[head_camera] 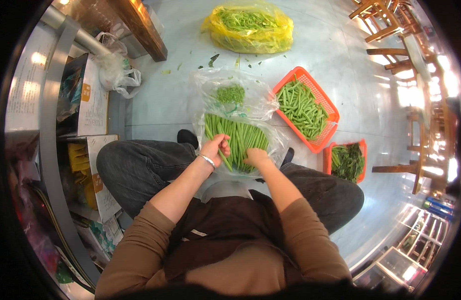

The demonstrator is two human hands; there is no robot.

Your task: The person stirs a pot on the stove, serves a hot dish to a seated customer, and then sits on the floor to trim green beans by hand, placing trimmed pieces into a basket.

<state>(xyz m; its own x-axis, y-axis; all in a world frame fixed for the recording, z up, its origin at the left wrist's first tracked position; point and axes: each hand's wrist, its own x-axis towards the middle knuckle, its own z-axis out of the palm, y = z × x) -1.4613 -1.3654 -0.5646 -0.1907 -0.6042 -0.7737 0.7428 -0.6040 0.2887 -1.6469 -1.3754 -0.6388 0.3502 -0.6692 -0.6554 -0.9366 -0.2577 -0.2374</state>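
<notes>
Long green beans (240, 135) lie side by side in an opened clear plastic bag (278, 139) on the floor between my knees. My left hand (218, 147), with a silver bangle at the wrist, holds a few green beans slantwise over the left part of the pile. On the pile's right side, my right hand (256, 156) rests with its fingers curled down against the beans. Its fingertips are hidden, so whether they grip a bean is unclear. Just beyond, small green trimmings (230, 94) sit on another clear plastic sheet or bag (206, 84).
An orange-red plastic basket (330, 106) of shorter bean pieces (301, 108) stands ahead to the right. A smaller basket (362, 159) holds dark leafy greens (346, 162). Farther off sits a yellow plastic bag (249, 42) of greens. Shelving with boxes (97, 93) lines the left; wooden chairs (380, 22) stand right.
</notes>
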